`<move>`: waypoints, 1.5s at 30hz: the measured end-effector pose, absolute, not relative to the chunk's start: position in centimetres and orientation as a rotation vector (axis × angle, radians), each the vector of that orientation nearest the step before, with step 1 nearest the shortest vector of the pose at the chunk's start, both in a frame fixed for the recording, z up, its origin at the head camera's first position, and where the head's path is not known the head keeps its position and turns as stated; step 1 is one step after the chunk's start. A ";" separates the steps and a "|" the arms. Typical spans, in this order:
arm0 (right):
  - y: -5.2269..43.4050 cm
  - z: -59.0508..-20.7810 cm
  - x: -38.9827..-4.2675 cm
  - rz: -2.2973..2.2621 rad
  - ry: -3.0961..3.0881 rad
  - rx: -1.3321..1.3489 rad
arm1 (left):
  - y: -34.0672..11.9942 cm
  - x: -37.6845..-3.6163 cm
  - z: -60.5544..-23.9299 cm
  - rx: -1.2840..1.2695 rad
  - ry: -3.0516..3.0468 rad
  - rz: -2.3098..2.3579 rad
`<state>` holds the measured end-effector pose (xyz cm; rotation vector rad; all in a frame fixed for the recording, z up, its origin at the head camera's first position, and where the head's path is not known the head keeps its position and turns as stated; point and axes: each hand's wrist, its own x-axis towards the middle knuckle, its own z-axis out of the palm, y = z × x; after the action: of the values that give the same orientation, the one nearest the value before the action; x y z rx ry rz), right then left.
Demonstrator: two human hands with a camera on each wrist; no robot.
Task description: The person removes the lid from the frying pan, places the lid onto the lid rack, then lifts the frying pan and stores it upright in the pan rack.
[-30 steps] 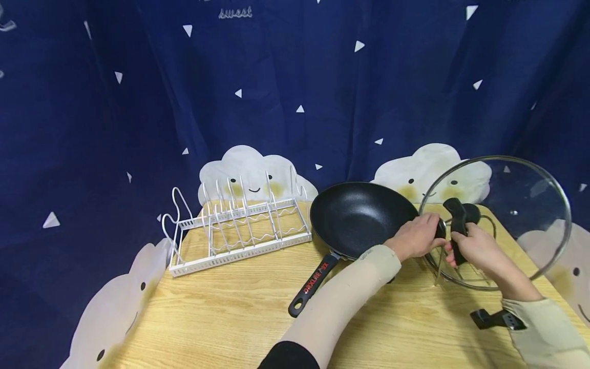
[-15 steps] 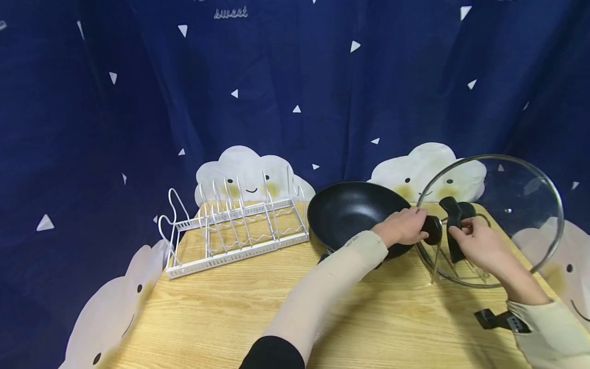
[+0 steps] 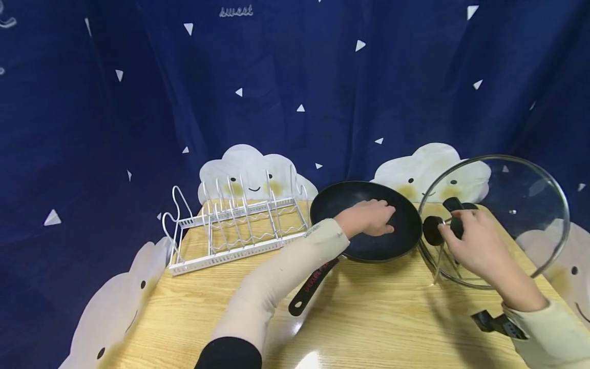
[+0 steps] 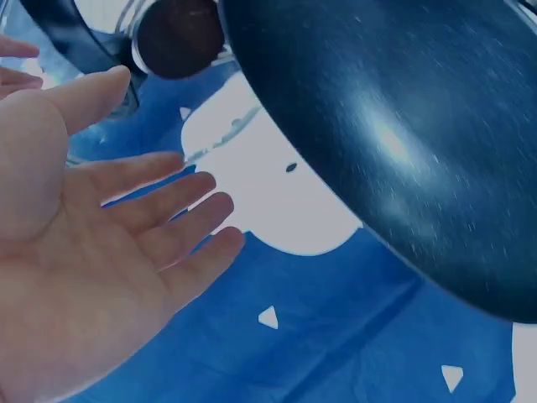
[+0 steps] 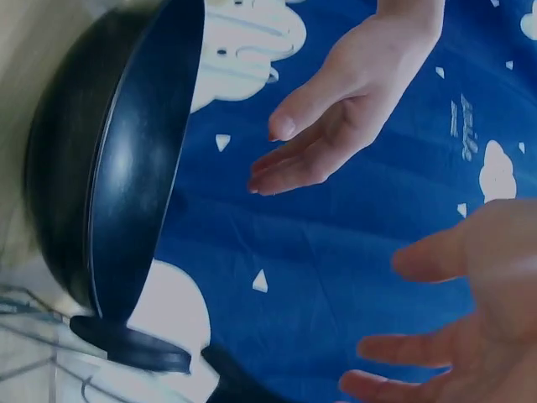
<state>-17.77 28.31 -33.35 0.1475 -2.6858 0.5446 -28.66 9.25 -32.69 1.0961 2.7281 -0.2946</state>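
Observation:
My left hand is over the black frying pan, its fingers extended and holding nothing. In the left wrist view, the spread fingers are apart from the pan's rim. A large glass lid with a metal rim stands upright at the right. My right hand is in front of its upright black handle, partly hiding it. The right wrist view shows that hand with its fingers loose and spread, holding nothing. A round black knob is just left of the right thumb.
A white wire rack with upright dividers is on the wooden table, left of the pan. The pan's handle points toward the front. Thin gold legs show under the lid. A blue curtain hangs behind.
My left hand has left the round black knob and moved left over the pan. The right fingers have come off the lid's handle. Lid and pan look about where they were.

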 end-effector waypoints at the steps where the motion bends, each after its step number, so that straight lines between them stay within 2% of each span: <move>1: 28.0 -33.4 -17.6 0.555 -2.676 0.173 | 8.5 -28.6 -32.6 1.106 2.723 -0.294; 10: 24.8 -35.1 -16.8 0.717 -2.592 0.446 | 2.3 -27.2 -32.5 1.195 2.693 -0.184; 17: 22.8 -37.1 -16.9 1.016 -2.777 0.441 | -1.8 -26.5 -33.8 1.191 2.735 0.020; 22: 21.5 -38.8 -17.4 1.413 -2.845 0.452 | -4.2 -26.0 -35.1 1.160 2.748 0.151; 33: 17.7 -42.0 -18.2 2.020 -2.773 0.445 | -8.4 -24.6 -38.6 0.983 2.696 0.528; 45: 13.5 -44.7 -18.8 2.369 -2.622 0.276 | -10.5 -21.4 -42.1 0.639 2.527 0.962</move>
<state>-18.84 13.46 -44.65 0.2756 -2.6221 2.3689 -21.38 -10.53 -42.08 0.6387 2.5272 0.9616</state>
